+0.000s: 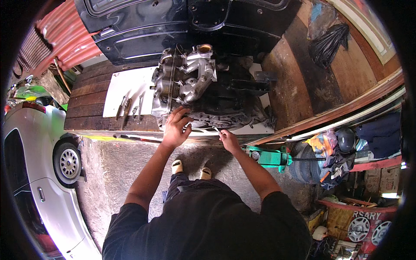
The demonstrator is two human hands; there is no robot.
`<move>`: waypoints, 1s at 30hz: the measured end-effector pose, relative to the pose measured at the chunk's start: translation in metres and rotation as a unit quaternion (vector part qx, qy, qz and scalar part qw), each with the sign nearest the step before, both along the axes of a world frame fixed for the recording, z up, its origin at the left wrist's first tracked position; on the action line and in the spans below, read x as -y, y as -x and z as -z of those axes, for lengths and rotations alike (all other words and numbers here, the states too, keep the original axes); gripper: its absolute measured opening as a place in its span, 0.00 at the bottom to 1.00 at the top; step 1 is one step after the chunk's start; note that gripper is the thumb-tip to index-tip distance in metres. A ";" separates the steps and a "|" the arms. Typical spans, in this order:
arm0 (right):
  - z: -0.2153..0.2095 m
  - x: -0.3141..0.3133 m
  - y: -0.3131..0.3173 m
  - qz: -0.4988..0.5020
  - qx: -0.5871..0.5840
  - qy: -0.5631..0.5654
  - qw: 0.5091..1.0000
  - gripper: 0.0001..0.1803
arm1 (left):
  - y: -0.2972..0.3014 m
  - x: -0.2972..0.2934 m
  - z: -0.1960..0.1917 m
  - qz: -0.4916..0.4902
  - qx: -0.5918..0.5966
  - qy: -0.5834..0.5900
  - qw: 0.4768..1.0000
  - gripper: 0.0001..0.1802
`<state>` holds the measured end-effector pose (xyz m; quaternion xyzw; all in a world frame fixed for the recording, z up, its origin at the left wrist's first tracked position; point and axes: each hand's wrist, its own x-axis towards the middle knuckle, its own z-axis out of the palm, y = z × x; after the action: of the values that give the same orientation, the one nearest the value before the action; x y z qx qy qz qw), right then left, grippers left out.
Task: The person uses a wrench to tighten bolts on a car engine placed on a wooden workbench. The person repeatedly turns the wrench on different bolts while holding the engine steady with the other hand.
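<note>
A car engine (201, 73) lies on its side on the wooden bench, its silver head and intake pipes to the left and its dark block to the right. My left hand (175, 129) rests at the engine's near edge, fingers spread and thumb apart, holding nothing that I can see. My right hand (229, 141) is closed around a small shiny wrench (216, 128). The wrench's bright end points up and left toward the engine's near face; whether it touches a bolt is too small to tell.
Several hand tools (126, 107) lie on a white sheet (113, 90) left of the engine. A black vehicle panel (143, 30) stands behind the bench. On the floor at right are a green floor jack (268, 157) and a tyre (303, 162). A silver car (47, 173) stands at left.
</note>
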<state>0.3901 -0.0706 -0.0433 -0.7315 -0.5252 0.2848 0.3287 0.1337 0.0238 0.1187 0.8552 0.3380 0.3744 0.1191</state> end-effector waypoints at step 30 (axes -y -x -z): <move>0.029 -0.007 0.020 0.040 0.166 -0.071 0.983 0.13 | -0.003 -0.003 0.015 0.014 0.021 0.017 1.000 0.10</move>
<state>0.3705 -0.0633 -0.0724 -0.7637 -0.5618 0.1087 0.2989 0.1369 0.0265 0.1036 0.8498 0.3295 0.3846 0.1463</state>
